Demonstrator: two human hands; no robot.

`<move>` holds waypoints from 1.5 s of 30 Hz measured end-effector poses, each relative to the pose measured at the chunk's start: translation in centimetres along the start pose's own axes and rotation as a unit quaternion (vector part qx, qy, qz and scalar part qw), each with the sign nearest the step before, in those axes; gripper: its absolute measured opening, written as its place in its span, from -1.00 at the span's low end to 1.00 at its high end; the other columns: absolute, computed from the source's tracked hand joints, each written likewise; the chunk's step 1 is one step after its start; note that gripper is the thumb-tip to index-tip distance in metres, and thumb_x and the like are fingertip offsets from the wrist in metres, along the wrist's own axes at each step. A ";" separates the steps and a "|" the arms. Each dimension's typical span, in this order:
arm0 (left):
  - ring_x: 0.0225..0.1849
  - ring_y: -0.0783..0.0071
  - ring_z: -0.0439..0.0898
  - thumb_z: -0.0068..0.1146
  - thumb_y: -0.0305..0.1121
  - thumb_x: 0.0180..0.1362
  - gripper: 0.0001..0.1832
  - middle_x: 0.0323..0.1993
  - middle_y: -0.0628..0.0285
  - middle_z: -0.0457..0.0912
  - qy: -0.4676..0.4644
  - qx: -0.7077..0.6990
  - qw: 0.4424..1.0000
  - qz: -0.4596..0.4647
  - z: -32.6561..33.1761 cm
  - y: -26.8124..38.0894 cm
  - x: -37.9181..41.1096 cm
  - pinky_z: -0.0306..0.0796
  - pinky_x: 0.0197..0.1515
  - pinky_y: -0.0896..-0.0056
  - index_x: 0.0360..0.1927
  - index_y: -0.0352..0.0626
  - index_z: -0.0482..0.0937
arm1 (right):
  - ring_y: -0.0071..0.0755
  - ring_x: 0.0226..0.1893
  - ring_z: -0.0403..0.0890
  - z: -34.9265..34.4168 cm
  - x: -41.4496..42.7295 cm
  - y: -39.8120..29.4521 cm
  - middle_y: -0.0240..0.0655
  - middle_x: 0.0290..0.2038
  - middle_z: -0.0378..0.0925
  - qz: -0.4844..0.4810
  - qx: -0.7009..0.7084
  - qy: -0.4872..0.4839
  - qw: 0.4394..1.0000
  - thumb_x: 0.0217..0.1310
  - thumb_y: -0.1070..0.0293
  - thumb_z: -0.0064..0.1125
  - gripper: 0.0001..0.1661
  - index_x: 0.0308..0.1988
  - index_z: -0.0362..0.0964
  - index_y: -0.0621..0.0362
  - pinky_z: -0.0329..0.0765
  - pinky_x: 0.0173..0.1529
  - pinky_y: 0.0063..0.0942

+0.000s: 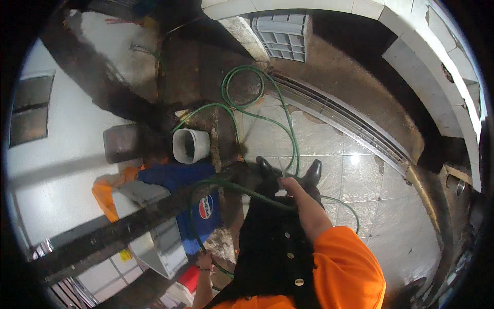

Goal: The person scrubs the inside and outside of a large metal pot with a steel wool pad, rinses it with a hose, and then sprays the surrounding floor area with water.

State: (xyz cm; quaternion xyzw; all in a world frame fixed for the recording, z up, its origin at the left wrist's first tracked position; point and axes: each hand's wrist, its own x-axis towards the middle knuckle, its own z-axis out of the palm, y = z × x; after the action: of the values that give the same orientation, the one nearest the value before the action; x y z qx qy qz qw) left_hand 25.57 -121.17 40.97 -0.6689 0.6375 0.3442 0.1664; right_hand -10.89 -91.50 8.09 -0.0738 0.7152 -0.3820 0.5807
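Note:
My right hand is closed around a green garden hose in front of my dark apron. A thin pale streak, perhaps water, runs from its fingers toward the floor between my black boots. My left hand, lower left, grips another stretch of the hose, which arches up between the two hands. More hose lies in loops on the wet tiled floor beyond my feet. The hose end in my right hand is not clearly visible.
A white bucket stands left, near a blue cover with a Pepsi logo. A dark beam crosses the lower left. A recessed channel curves along the floor's far side. A grey plastic crate sits beyond it.

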 end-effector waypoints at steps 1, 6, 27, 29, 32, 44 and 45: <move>-0.63 0.39 0.49 -0.07 -0.18 0.13 -0.73 -0.60 0.18 0.51 -0.019 -0.023 0.999 -0.043 1.2 1.3 0.9 0.35 -0.63 0.33 -0.42 -0.20 0.43 | -0.06 -0.43 0.58 -0.7 0.6 0.8 -0.01 -0.41 0.52 0.031 0.054 0.000 0.998 -0.12 0.20 0.01 -0.55 -0.24 0.43 0.31 0.50 -0.38 -0.21; -0.55 0.38 0.50 -0.02 -0.12 0.11 -0.71 -0.55 0.21 0.52 -0.161 0.044 0.985 -0.039 4.9 4.7 5.3 0.36 -0.52 0.32 -0.35 -0.15 0.47 | -0.07 -0.61 0.52 -2.4 2.4 5.4 0.02 -0.57 0.45 0.047 0.123 0.123 0.984 0.09 -0.02 -0.20 -0.40 -0.39 0.41 0.40 0.39 -0.53 -0.16; -0.26 0.27 0.51 -0.01 -0.06 0.15 -0.68 -0.35 0.24 0.55 -0.203 0.098 0.974 -0.003 8.3 24.0 7.0 0.38 -0.18 0.16 -0.20 -0.05 0.50 | -0.12 -0.17 0.57 -13.1 7.4 -3.4 -0.11 -0.22 0.52 0.026 -0.150 0.263 0.953 -0.23 0.27 0.31 -0.25 0.01 0.26 0.35 0.51 -0.08 -0.26; -0.24 0.25 0.51 -0.02 -0.06 0.16 -0.69 -0.33 0.24 0.55 -0.212 0.043 0.976 -0.037 10.1 27.1 5.9 0.38 -0.16 0.14 -0.19 -0.04 0.49 | 0.00 -0.12 0.56 -14.9 9.1 -0.8 0.02 -0.12 0.51 0.125 0.158 0.237 0.951 0.00 0.13 0.13 -0.32 0.04 0.28 0.39 0.48 -0.02 -0.16; -0.20 0.23 0.51 -0.04 -0.07 0.18 -0.71 -0.30 0.23 0.55 -0.156 -0.066 0.983 -0.076 9.1 30.9 3.7 0.38 -0.13 0.10 -0.17 -0.03 0.48 | 0.06 -0.04 0.50 -19.6 9.3 -4.6 0.05 -0.09 0.49 0.222 0.546 0.272 0.761 0.09 -0.04 -0.03 -0.28 -0.02 0.33 0.44 0.46 0.00 -0.16; -0.20 0.11 0.46 0.09 -0.04 0.13 -0.68 -0.29 0.37 0.52 -0.142 0.088 0.985 -0.041 12.5 52.0 7.5 0.34 -0.18 -0.19 -0.07 0.19 0.38 | 0.22 -0.03 0.46 -29.0 12.8 1.9 0.23 -0.09 0.44 0.264 0.536 0.342 0.725 0.14 -0.08 -0.13 -0.30 -0.09 0.41 0.42 0.39 0.09 -0.19; -0.19 0.09 0.46 0.09 -0.05 0.13 -0.67 -0.29 0.38 0.52 -0.137 0.132 0.981 -0.038 13.7 53.8 8.3 0.34 -0.18 -0.18 -0.06 0.19 0.37 | 0.22 -0.03 0.46 -29.4 13.5 1.3 0.23 -0.10 0.44 0.225 0.479 0.331 0.781 0.14 -0.09 -0.13 -0.30 -0.11 0.41 0.42 0.39 0.09 -0.20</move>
State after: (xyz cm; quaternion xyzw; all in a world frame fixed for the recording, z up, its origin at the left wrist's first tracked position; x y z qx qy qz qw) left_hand -30.32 -125.32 37.34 -0.6114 0.6224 0.3389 0.3521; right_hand -40.77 -84.44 -2.15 0.5078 0.5845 -0.5350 0.3381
